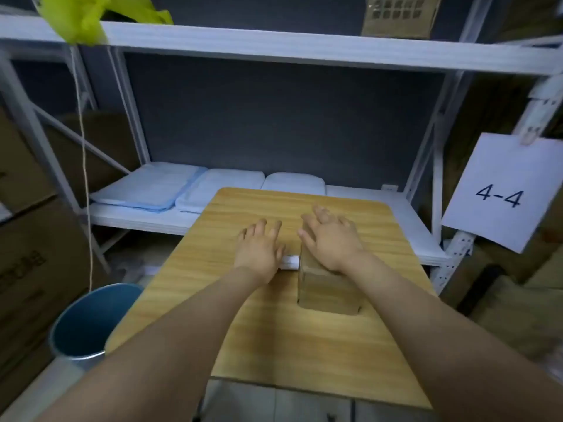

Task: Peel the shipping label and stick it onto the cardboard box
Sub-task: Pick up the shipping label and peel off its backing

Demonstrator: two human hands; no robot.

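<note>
A small brown cardboard box (327, 292) stands on the wooden table (231, 330), right of centre. My right hand (330, 240) lies over the box's far top with its fingers spread apart. A white rolled shipping label (291, 263) lies on the table just left of the box, mostly hidden. My left hand (262, 249) hovers flat above the label with its fingers apart; I cannot tell if it touches the label.
A blue bin (88, 321) stands on the floor left of the table. Behind the table a white metal shelf (380, 202) carries folded pale blue pads (152, 187). A sheet marked 4-4 (499, 190) hangs at the right. Cardboard boxes (27, 263) stack at the left.
</note>
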